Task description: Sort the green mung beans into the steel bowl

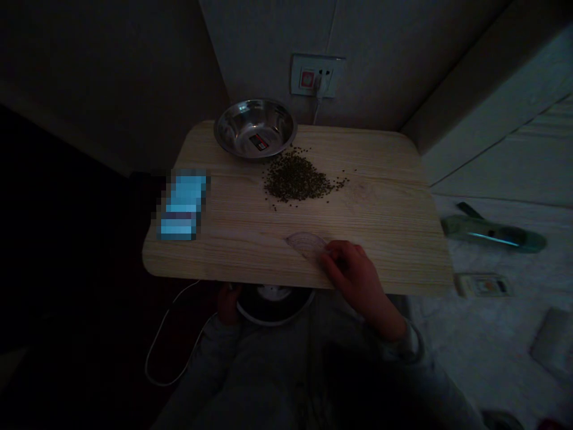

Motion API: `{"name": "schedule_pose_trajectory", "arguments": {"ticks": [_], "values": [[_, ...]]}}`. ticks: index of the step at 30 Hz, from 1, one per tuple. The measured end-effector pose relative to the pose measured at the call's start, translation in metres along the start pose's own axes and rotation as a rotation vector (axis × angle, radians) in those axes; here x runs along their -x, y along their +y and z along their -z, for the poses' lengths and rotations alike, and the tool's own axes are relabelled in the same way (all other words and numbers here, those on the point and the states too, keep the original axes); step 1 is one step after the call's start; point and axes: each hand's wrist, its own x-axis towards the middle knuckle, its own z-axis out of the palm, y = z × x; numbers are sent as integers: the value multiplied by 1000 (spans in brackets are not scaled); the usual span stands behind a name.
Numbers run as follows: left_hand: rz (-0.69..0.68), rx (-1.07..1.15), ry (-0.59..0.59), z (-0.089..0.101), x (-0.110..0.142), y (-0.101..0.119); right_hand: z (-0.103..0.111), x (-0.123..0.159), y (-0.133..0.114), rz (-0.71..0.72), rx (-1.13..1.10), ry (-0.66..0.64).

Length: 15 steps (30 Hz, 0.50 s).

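Observation:
My right hand point(356, 275) is over the front edge of the small wooden table, its thumb and fingers pinched on a clear plastic protractor point(304, 242). The protractor's curved side faces away, flat or nearly flat on the wood. Below the table edge, in shadow, my left hand point(229, 303) is closed at the side of a dark round vessel with a pale rim point(275, 307); the table hides part of it. Farther back on the table lies a loose heap of small dark grains point(295, 176), some scattered to the right. Behind it stands a shiny metal bowl point(255, 128) with a label inside.
A lit, blurred-out phone point(183, 206) lies on the left of the wooden table point(385, 209). A wall socket point(317, 76) with a plug is behind. A white cable point(150, 352) hangs at lower left. On the pale surface at right lie a greenish device point(492, 233) and a remote control point(483, 285).

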Motion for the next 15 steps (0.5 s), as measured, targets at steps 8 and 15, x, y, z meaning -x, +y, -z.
{"name": "schedule_pose_trajectory", "arguments": {"ticks": [8,15], "values": [[19,-7,3,-2,-1,13,4,-3,3,-63,20,18],[87,-34,81,-4,4,-2,2,-4,2,-83,33,29]]}}
